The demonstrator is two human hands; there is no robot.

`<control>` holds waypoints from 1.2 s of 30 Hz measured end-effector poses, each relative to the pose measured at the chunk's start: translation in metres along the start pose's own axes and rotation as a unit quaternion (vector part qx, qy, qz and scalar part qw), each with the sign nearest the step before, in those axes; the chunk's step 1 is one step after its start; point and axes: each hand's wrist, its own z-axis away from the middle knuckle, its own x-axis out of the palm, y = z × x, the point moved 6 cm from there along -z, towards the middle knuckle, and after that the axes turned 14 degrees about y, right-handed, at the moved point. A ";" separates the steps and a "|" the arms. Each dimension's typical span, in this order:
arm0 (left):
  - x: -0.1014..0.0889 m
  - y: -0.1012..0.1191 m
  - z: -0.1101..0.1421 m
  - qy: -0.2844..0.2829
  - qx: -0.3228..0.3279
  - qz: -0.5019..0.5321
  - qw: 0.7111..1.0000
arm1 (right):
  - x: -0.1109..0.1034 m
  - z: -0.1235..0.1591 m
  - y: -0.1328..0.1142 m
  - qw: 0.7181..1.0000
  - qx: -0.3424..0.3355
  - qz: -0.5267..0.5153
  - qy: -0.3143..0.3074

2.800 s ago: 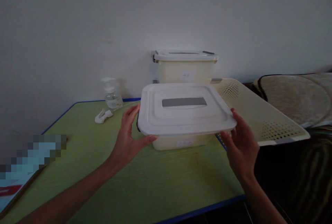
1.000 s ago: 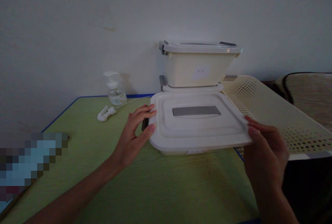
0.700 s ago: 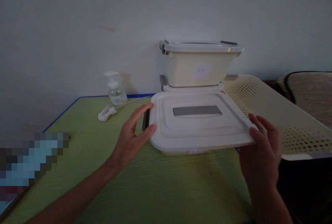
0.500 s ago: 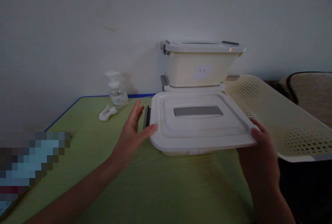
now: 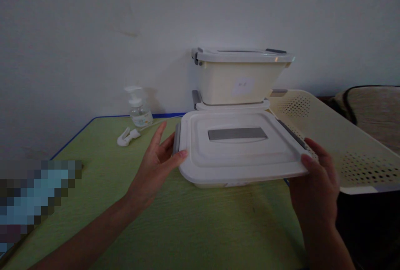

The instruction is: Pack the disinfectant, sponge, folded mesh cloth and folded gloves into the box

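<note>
A cream storage box with a white lid [image 5: 231, 153] and a grey inset strip on top stands in front of me on the table. My left hand [image 5: 156, 159] is at its left side, thumb on the lid's corner and fingers against the grey left latch [image 5: 176, 138]. At the right front corner, my right hand [image 5: 317, 174] has its thumb on the lid's edge and its fingers beside the grey right latch [image 5: 292, 133]. Part of the right fingers is hidden. Behind this box rises a stack with a labelled, lidded storage box [image 5: 218, 80] on top.
A cream perforated basket [image 5: 328, 136] lies to the right, close to my right hand. On the left stand a clear pump bottle [image 5: 140, 113] and a white hook-shaped piece with a cord [image 5: 127, 137]. The green table [image 5: 125, 236] meets the wall behind.
The left latch has swung in nearer the lid, with my left fingers against it. The right latch now shows along the right edge, and my right fingers have shifted outward.
</note>
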 end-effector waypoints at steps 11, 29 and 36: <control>0.001 0.000 0.000 -0.022 0.030 -0.015 0.999 | 0.005 0.004 -0.005 0.999 -0.051 -0.012 -0.011; 0.002 0.000 -0.002 -0.034 0.026 0.001 0.999 | 0.006 0.006 -0.008 0.995 -0.092 -0.013 -0.044; 0.004 0.003 0.000 -0.039 0.012 0.015 0.999 | 0.006 0.007 -0.008 0.992 -0.106 0.003 -0.062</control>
